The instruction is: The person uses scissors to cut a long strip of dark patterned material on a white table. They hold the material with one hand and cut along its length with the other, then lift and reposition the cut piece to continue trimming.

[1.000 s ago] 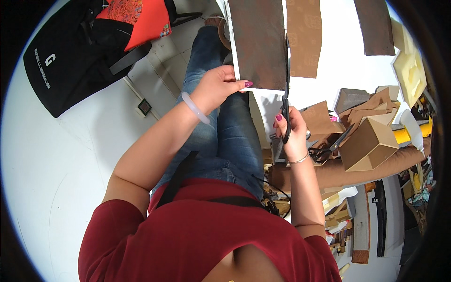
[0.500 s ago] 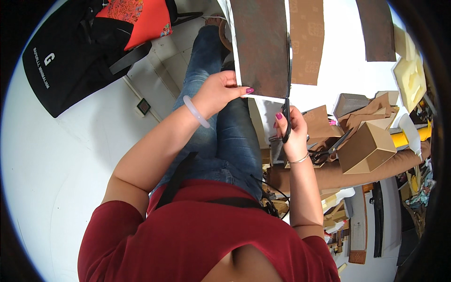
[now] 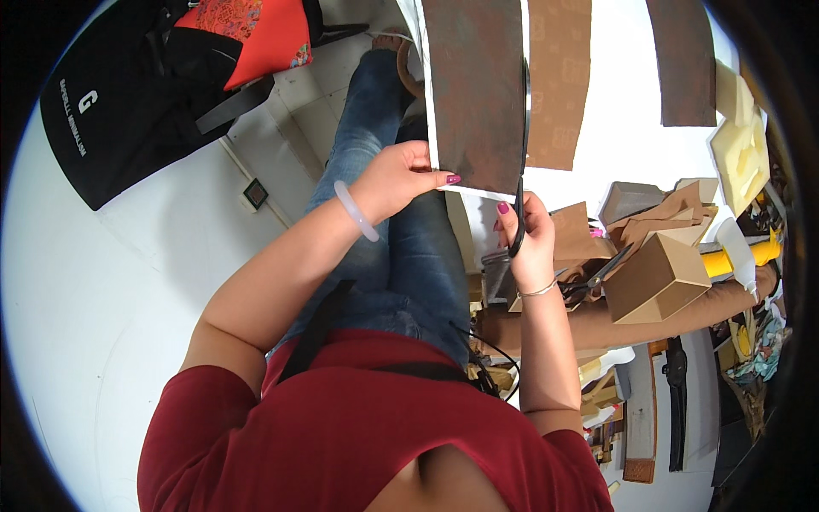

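Observation:
My left hand [image 3: 399, 179] pinches the near left corner of a dark brown, mottled sheet [image 3: 476, 94], thumb on top. White edging shows along the sheet's left and near sides. In my right hand [image 3: 534, 243] is a pair of black-handled scissors [image 3: 517, 224], with the thumb and fingers at the handles. Their long blades run away from me along the sheet's right edge. How far apart the blades are cannot be made out.
Right of the sheet lie a brown patterned strip [image 3: 559, 94] and another dark strip [image 3: 685, 68] on a white surface. Nearer are a cardboard box [image 3: 657, 280], a second pair of scissors [image 3: 597, 277], a brown roll [image 3: 614, 326] and pale foam pieces [image 3: 744, 158]. A black bag [image 3: 111, 128] is at left.
The sheet and my left hand have shifted slightly nearer to me. The scissors' handles now sit closer to the sheet's near right corner. The whole view has also moved a little.

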A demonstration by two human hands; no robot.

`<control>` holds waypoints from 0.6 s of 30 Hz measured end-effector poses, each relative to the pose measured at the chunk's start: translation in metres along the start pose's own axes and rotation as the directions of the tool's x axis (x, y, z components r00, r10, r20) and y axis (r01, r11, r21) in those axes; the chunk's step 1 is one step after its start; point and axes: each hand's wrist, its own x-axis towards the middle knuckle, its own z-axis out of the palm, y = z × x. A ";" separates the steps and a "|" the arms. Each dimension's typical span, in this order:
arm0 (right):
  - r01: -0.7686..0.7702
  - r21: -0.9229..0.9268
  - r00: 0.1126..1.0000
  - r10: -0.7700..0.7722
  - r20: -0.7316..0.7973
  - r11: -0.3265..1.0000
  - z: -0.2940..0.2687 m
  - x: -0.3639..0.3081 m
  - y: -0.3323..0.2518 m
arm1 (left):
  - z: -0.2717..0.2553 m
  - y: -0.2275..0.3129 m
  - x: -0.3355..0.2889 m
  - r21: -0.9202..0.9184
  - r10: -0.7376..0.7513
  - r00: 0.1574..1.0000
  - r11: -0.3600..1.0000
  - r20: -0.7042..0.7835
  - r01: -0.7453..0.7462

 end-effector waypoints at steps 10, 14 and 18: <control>0.024 -0.001 1.000 -0.024 -0.015 1.000 0.001 0.013 -0.019 | 0.005 -0.005 0.000 -0.007 -0.002 0.999 1.000 0.035 0.003; -0.010 -0.058 1.000 0.009 -0.019 0.998 -0.002 0.012 -0.023 | 0.005 -0.001 -0.004 0.026 -0.012 1.000 1.000 0.024 0.012; -0.004 -0.046 1.000 0.003 -0.017 0.999 0.000 0.014 -0.030 | 0.006 -0.003 -0.004 0.011 -0.008 1.000 1.000 0.026 0.008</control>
